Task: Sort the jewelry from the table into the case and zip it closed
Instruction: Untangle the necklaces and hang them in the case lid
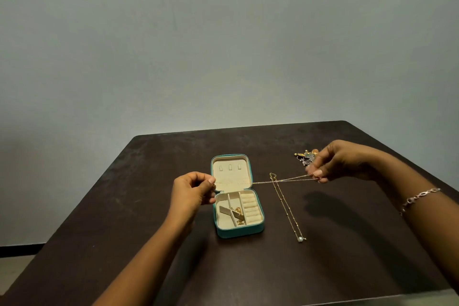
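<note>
Pearl necklace (286, 209) lies straight on worktop (124, 231), just R of open case (238, 232); gold bits in its mid slot. Thin chain (273, 181) runs taut across the lid btwn my hands: L fingers (210, 180) pinch one end, R fingers (318, 173) pinch the other. Bracelet (419, 196) on R wrist. Jewelry pile (305, 156) sits just behind R fingers.
</note>
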The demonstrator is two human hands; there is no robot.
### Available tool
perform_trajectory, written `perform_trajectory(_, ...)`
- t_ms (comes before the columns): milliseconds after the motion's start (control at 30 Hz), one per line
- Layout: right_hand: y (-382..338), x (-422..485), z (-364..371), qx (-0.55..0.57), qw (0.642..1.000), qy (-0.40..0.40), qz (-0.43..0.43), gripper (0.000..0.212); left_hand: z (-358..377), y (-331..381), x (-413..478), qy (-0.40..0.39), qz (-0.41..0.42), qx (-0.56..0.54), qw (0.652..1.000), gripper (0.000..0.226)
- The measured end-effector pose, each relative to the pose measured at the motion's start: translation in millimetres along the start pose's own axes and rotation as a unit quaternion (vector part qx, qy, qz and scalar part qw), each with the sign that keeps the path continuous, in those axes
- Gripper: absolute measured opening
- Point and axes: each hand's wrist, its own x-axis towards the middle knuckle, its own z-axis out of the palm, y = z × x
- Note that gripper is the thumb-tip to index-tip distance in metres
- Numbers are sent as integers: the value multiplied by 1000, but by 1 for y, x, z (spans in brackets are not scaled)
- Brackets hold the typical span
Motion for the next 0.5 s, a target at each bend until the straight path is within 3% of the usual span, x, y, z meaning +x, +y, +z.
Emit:
perform_trajectory(133, 5, -1, -4, -44, 999, -20, 18, 13, 7, -4, 0, 3, 20, 10, 1000, 15)
perform_trajectory(233, 14, -3, -9, 83, 996, -21, 4, 11, 13, -5, -2, -6, 17, -6, 1000, 12)
perform_trajectory(367, 21, -5, -14, 274, 961, 7, -30, 13, 26, -6, -11, -41, 9, -36, 998, 13)
perform_trajectory(433, 20, -7, -15, 321, 946, -1, -41, 38, 35, -10, -17, -58, 0, -44, 997, 14)
perform_trajectory(500, 15, -8, -16, 335, 941, 12, -44, 39, 42, -15, -21, -67, -10, -47, 997, 15)
